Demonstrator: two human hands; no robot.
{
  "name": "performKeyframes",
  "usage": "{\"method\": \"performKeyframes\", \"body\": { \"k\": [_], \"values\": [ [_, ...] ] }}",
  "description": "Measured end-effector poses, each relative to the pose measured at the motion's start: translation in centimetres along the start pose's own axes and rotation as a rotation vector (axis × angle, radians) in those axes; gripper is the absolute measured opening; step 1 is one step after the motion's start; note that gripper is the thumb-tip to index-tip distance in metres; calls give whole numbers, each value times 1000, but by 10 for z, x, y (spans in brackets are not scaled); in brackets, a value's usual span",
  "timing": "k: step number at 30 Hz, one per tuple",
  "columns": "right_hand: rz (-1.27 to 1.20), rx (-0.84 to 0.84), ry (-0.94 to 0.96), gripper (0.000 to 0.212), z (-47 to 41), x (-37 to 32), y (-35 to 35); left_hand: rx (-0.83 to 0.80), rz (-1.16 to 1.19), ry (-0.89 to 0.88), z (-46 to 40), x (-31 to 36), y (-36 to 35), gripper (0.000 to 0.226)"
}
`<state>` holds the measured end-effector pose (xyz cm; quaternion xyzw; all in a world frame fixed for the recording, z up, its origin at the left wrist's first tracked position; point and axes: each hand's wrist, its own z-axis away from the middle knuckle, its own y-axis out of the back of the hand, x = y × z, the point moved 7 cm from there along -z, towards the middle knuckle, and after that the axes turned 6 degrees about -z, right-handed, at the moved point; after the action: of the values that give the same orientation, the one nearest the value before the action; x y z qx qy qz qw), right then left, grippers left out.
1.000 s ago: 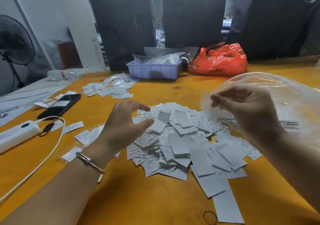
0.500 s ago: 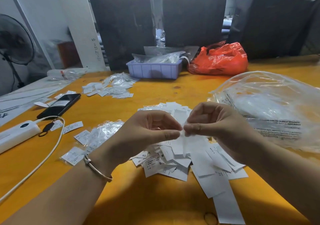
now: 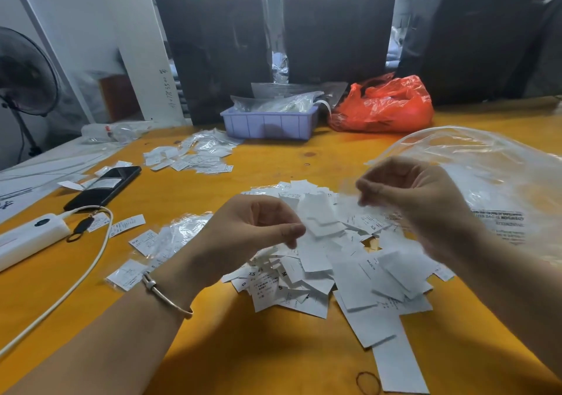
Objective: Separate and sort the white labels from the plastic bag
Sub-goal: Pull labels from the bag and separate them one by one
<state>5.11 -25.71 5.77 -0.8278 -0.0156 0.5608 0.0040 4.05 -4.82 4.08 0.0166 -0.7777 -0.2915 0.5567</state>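
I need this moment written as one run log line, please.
left hand: pinches white paper labels | right hand: pinches small clear plastic sleeve, blurred | loose label pile: on yellow table

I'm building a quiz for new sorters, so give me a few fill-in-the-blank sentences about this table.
1. The crumpled plastic bag behind the heap of white paper labels is ____ in colour.
2. The lavender plastic bin stands directly ____ of that bag.
3. The thin metal bangle is worn on the ____ wrist.
4. The black phone lies on the ____ wooden table.

Missing words: red; left; left; yellow
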Motion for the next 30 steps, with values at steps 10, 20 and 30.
{"method": "performKeyframes", "body": {
  "k": [10,20,30],
  "values": [
    [1432,365,323,25,-19,-12,56,45,-58,22,1,-3,4,20],
    [1414,273,76,34,-19,-7,53,34,-30,42,1,-6,3,10],
    [624,-350,302,61,31,-17,-58,-4,35,76,1,-4,-4,10]
  ]
}}
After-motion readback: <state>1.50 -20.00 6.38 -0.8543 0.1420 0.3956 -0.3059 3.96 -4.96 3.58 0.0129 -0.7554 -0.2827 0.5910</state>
